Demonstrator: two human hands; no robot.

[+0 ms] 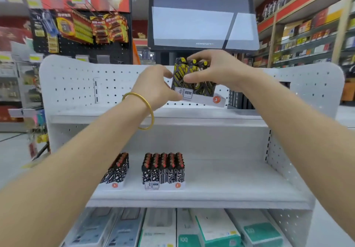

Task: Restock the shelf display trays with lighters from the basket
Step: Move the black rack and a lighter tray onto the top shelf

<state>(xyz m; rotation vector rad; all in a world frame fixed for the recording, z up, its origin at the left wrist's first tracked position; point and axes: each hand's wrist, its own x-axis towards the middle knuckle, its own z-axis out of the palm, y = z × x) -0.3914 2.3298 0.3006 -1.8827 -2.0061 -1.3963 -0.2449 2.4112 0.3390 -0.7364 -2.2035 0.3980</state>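
Middle tier of the white perforated metal shelf unit (pixel 211 177): at left, a part-filled white display tray of black-and-white patterned lighters with red tops (pixel 117 170). Just beside it to the right stands a full white tray of matching red-topped lighters (pixel 163 168).

Above, at the top tier, the left hand (pixel 155 87), with a gold bangle (pixel 148 110) on the wrist, grips the left end of a white card display tray (pixel 203 99), thumb at its front corner. This tray sits tilted. Whether it rests on the shelf cannot be told. It holds black lighters with yellow print and yellow tops (pixel 179 75).

The right hand (pixel 217 70) has fingers and thumb curled round the lighters, pinching them.
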